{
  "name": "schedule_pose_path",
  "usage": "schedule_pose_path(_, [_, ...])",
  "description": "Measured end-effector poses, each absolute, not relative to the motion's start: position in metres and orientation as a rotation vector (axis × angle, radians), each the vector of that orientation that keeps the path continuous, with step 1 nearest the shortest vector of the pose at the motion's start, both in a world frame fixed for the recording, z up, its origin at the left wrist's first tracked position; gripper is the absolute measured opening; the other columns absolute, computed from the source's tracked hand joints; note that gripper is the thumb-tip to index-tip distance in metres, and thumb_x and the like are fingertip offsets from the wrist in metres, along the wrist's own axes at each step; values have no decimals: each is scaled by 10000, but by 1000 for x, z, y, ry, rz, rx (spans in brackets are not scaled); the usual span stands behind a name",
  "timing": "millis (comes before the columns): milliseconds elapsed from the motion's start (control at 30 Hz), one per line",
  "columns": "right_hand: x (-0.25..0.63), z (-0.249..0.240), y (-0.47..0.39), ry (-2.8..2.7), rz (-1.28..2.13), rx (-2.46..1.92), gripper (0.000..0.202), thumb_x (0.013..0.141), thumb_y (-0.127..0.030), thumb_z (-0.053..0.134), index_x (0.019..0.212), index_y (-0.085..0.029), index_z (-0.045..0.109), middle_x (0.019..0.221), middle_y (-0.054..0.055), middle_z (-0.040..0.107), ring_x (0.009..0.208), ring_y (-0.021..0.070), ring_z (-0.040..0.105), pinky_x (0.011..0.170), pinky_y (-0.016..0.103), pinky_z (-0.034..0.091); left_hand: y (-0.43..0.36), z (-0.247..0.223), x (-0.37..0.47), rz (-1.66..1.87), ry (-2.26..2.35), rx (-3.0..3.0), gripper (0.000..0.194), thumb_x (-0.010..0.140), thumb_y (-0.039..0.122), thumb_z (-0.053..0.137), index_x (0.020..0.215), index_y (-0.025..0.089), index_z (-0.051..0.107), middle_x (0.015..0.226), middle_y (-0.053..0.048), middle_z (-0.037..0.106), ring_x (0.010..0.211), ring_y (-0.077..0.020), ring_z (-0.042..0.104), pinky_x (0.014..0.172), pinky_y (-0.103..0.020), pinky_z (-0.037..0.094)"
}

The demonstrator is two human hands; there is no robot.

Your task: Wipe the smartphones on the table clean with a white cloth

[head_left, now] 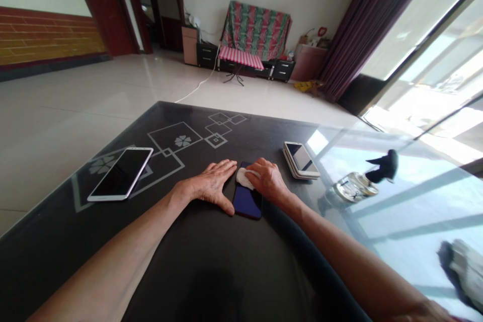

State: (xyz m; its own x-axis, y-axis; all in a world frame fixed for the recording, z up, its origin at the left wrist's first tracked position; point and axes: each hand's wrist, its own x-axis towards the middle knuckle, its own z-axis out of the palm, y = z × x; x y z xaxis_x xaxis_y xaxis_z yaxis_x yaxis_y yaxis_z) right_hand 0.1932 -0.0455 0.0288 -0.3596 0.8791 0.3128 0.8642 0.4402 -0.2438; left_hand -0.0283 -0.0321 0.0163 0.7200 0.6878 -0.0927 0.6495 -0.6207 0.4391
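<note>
A dark blue smartphone lies flat on the black patterned table in front of me. My left hand rests along the phone's left side, its thumb spread away from the fingers near the lower corner. Over the phone's upper part, my right hand grips a white cloth that touches the screen. The hand and cloth hide much of the phone's top end.
A white-framed phone lies at left. Several stacked phones sit right of my hands, with a clear spray bottle beyond. A crumpled grey-white cloth is at far right. Behind the table stands a striped folding table.
</note>
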Motion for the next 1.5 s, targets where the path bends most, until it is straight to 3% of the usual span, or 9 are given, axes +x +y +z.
schedule_pose_path(233, [182, 29, -24, -2212, -52, -1678, 218, 914, -302, 501, 953, -221, 700, 927, 65, 632, 880, 196, 584, 783, 301, 364, -30, 25, -28, 4, 1031, 2442, 1331, 524, 813, 619, 1513, 174, -2, 1588, -137, -12, 1449, -345, -54, 1155, -526, 15])
schedule_pose_path(633, [184, 36, -110, -2458, 82, -1410, 190, 928, -292, 506, 940, -206, 675, 908, 50, 606, 862, 163, 547, 784, 288, 333, -32, 36, -27, -52, 1040, 2380, 1299, 530, 742, 672, 1512, 155, 57, 1590, -112, -29, 1452, -316, -71, 1164, -495, -5])
schedule_pose_path(933, [184, 31, -48, -2332, -76, -1587, 196, 918, -287, 500, 929, -209, 680, 913, 49, 618, 869, 171, 571, 779, 284, 332, -30, 33, -29, -44, 1018, 2384, 1280, 545, 788, 629, 1514, 201, 33, 1591, -104, -33, 1448, -330, -80, 1159, -514, 1])
schedule_pose_path(1167, [180, 30, -15, -2227, -157, -1745, 256, 929, -322, 458, 931, -196, 680, 932, 71, 626, 876, 186, 571, 773, 290, 330, -29, 33, -28, -41, 1029, 2393, 1339, 520, 800, 632, 1512, 162, -2, 1589, -126, -36, 1448, -336, -74, 1162, -511, 6])
schedule_pose_path(1500, [192, 33, -72, -2364, -133, -1561, 196, 931, -279, 486, 925, -202, 667, 910, 55, 607, 852, 170, 551, 785, 292, 323, -29, 33, -29, -60, 1018, 2402, 1290, 553, 797, 615, 1512, 186, 5, 1589, -117, -47, 1451, -324, -68, 1162, -503, 7])
